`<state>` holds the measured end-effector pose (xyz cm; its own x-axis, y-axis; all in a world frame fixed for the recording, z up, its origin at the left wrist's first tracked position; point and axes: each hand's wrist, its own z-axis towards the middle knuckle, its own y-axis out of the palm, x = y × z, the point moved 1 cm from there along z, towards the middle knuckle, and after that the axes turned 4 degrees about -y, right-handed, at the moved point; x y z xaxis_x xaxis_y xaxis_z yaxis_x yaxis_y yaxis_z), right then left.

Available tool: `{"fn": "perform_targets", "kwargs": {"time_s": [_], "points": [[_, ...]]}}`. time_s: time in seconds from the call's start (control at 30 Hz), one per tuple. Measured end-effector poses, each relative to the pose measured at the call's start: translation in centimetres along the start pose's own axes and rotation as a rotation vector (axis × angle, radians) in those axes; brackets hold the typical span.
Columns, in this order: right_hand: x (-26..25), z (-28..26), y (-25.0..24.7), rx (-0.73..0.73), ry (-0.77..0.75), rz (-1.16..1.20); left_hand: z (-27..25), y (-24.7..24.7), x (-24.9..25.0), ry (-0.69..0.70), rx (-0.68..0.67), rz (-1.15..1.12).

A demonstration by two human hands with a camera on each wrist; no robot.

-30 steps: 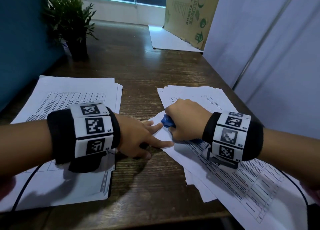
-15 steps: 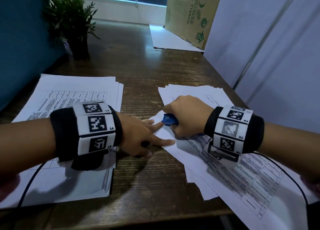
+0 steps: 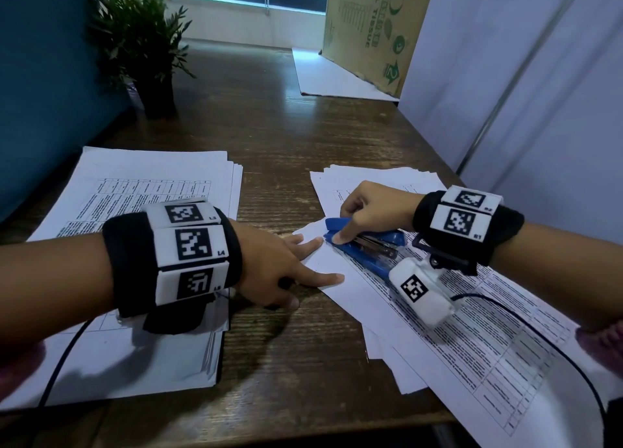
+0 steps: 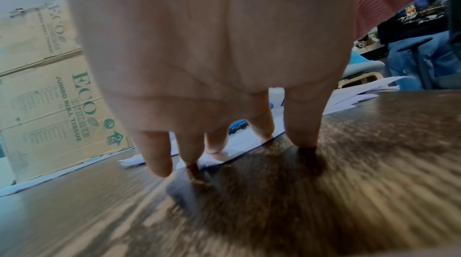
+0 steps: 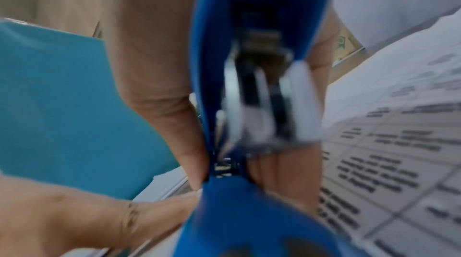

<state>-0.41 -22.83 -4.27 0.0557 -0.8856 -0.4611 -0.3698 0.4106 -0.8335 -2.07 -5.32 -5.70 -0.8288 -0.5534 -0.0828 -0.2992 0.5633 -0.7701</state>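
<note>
A blue stapler (image 3: 367, 245) sits over the corner of a printed sheet (image 3: 340, 272) on the wooden table (image 3: 286, 363). My right hand (image 3: 350, 218) grips the stapler's front end, thumb on its side and fingers curled over the top. The stapler's upper arm stands apart from its base, and its metal magazine shows. The right wrist view is blurred, with the stapler (image 5: 249, 54) between thumb and fingers. My left hand (image 3: 296, 262) lies flat beside it, its straight fingers pressing the sheet's corner. Past those fingers (image 4: 154, 154), the stapler (image 4: 238, 124) shows as a small blue patch.
A thick stack of printed sheets (image 3: 135, 191) lies under my left wrist. More loose sheets (image 3: 472, 346) spread to the right, reaching past the table's edge. A potted plant (image 3: 141, 42) stands at the back left, a cardboard box (image 3: 371, 26) at the back, and a white partition (image 3: 522, 76) on the right.
My right hand has rolled back and up off the stapler, so the stapler's body and magazine now show. The left hand stays pressed on the sheet's corner.
</note>
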Motion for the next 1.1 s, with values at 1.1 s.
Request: {"fn": "perform_targets", "kwargs": {"time_s": [1.1], "points": [[2.2,-1.3,-0.9,0.130,-0.129,-0.401,0.0,0.4,-0.2,-0.003,0.028,-0.039]]}}
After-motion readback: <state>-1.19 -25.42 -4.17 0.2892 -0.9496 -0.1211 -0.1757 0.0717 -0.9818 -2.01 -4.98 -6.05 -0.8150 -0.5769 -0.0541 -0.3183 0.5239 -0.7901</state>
